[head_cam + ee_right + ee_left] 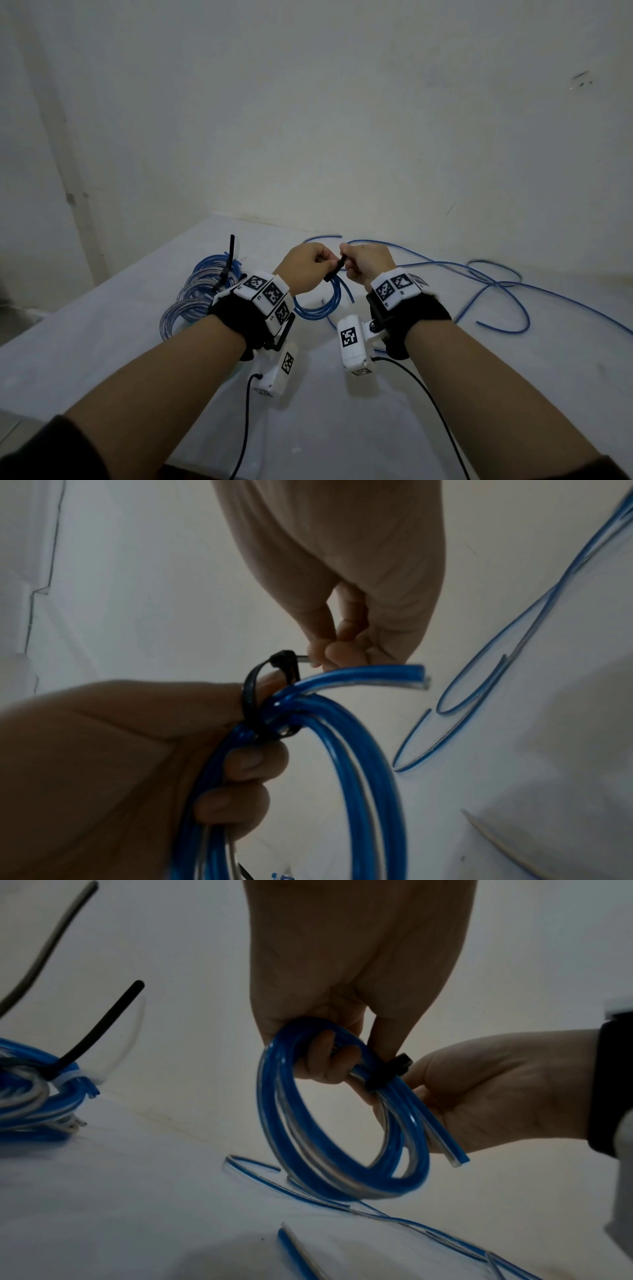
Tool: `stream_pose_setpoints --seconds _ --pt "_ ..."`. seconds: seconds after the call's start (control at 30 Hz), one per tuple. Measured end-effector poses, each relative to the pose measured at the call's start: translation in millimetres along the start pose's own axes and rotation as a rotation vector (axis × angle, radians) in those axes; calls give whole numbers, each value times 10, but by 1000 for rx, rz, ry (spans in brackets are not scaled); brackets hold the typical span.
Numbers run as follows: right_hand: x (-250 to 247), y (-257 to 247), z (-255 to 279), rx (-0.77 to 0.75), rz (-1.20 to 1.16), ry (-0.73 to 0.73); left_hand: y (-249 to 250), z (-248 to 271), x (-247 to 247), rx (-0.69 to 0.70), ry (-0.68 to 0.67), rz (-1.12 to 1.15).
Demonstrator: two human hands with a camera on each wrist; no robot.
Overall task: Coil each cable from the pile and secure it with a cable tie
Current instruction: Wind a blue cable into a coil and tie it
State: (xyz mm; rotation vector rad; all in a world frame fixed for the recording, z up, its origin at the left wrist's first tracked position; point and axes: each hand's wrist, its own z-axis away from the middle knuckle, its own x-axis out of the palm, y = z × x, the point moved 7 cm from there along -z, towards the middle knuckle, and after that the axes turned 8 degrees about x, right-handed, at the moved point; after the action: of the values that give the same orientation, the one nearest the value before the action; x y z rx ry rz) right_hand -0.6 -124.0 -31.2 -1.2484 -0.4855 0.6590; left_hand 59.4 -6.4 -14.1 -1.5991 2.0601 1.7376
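Note:
A blue-and-clear cable coil hangs above the white table. My left hand grips its top, fingers curled through the loops. A black cable tie is looped round the coil's strands. My right hand pinches the tie's tail between thumb and fingers, just past the tie's head. One cut cable end sticks out of the coil beside the tie. The left wrist view shows the tie tight against the strands, with the right hand behind it.
Several tied coils lie at the table's left, a black tie tail standing up from them. Loose blue cables sprawl across the right and back of the table. A wall stands close behind. Wrist-camera leads trail toward me.

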Motion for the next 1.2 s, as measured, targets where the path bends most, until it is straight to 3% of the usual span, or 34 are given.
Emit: stream_pose_setpoints --seconds 0.2,0.33,0.5,0.77,1.2 --pt "88 9 111 21 -39 -96 -9 -41 -38 -17 50 -1" --pt "164 -20 188 -34 62 -158 -44 -62 -97 -49 120 6" --pt "150 -19 214 -105 93 -74 -61 -34 -55 -40 130 18" --pt "156 -1 220 -77 -7 -31 -87 -6 -115 -59 233 122" --pt "103 140 187 48 -25 18 -124 -8 -51 -82 173 51"
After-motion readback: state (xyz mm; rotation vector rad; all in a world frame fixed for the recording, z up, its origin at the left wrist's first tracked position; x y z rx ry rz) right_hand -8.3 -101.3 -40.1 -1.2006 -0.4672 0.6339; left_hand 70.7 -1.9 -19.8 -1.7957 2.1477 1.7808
